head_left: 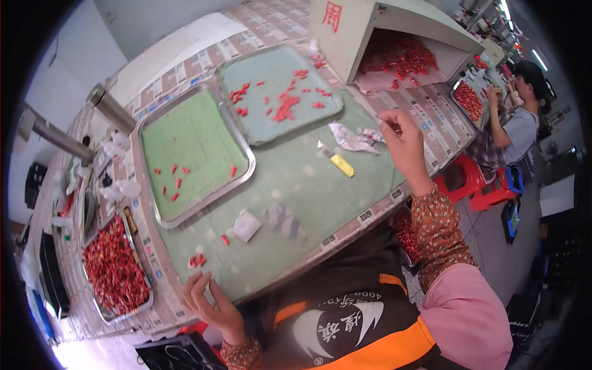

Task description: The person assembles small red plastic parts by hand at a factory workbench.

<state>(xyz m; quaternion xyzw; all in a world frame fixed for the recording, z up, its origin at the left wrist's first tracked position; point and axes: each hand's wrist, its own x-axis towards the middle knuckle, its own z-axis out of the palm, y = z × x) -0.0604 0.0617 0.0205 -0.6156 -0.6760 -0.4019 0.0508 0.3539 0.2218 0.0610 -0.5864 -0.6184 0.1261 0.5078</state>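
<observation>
My left hand [213, 303] is open, its fingers loosely spread at the near left of the green work mat [320, 203]. Just beyond its fingertips lies a small cluster of red pieces [197, 260]. Over the mat's right edge my right hand [404, 148] is raised, fingers bent and fingertips close together; whatever they may pinch is too small to make out. To its left are a crumpled white cloth [353, 137] and a yellow-handled knife [341, 164]. A small white block [246, 226] and a greyish patterned scrap [283, 222] rest near the middle.
A green-lined metal tray [194, 148] and a pale blue-lined tray [271, 83] hold scattered red pieces. More fill a tray [116, 268] at left and an open-fronted box [398, 52] at back right. A co-worker [521, 123] sits right, near red stools [472, 185].
</observation>
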